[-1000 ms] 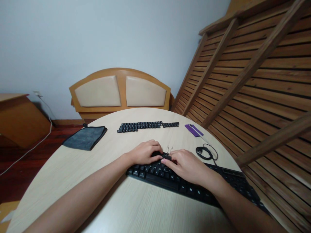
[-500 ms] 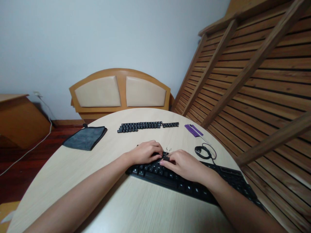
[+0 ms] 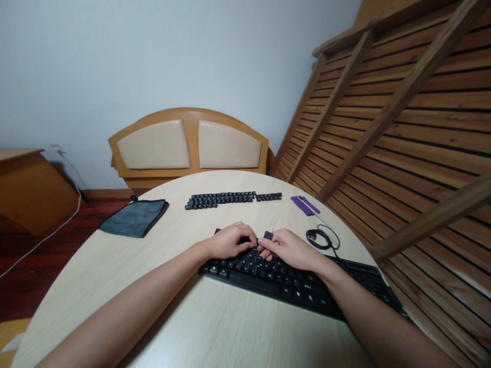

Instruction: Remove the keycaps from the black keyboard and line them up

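A black keyboard (image 3: 253,282) lies at a slant on the table under both hands. My right hand (image 3: 291,248) holds a keycap puller (image 3: 268,235) between thumb and fingers, just over the upper key rows. Its dark handle shows, with thin wire prongs sticking up from it and more wire below, near the keys. My left hand (image 3: 232,240) rests over the keyboard's upper left part, thumb and fingers curled close together beside the puller. Anything in its fingertips is too small to make out.
Loose black keycaps (image 3: 222,199) stand in rows at the table's far side. A grey cloth pouch (image 3: 134,217) lies to the left. Towards the right are a purple cloth (image 3: 305,205) with a thin pale stick and the coiled black cable (image 3: 320,238). A slatted wooden frame (image 3: 402,133) leans beside the table.
My right hand has turned and lifted slightly, raising the puller's handle away from the keys. My left fingers have shifted slightly and remain curled by the puller.
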`<state>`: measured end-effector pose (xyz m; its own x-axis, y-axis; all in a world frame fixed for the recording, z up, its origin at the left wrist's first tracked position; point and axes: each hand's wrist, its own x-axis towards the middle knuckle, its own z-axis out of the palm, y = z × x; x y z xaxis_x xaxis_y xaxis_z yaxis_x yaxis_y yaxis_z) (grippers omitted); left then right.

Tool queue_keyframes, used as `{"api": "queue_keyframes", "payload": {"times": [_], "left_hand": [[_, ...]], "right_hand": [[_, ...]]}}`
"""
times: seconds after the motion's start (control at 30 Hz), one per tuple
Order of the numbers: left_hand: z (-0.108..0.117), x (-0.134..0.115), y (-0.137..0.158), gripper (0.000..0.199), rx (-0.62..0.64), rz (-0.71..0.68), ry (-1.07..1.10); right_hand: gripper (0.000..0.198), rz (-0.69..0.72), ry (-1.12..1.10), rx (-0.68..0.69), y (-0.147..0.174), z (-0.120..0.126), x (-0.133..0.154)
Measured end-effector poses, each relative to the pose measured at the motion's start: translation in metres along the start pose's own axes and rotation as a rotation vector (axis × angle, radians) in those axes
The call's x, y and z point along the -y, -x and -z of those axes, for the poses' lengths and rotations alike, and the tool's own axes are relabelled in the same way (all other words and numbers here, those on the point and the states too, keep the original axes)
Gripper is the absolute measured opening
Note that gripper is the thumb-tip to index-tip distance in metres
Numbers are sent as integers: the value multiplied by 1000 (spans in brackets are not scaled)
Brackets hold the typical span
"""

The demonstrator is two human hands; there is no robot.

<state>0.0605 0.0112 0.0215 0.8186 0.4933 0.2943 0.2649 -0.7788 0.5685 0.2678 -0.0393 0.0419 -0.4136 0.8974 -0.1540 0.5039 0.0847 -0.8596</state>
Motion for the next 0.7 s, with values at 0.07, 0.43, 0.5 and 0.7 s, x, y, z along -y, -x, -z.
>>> {"api": "queue_keyframes", "payload": {"times": [0.07,0.43,0.5,0.7], "left_hand": [[0,-1,1,11,-20,32,44],[-4,0,1,17,-91,159,331],[-5,2,0,16,-93,163,362],[-3,2,1,18,-109,142,385]], "right_hand": [[51,-19,-86,-14,-5,2,-5],[48,89,-52,-284,-9,0,-1],[48,93,-36,-290,-9,-1,-2],[52,59,-129,-251,-10,-1,-1]]}}
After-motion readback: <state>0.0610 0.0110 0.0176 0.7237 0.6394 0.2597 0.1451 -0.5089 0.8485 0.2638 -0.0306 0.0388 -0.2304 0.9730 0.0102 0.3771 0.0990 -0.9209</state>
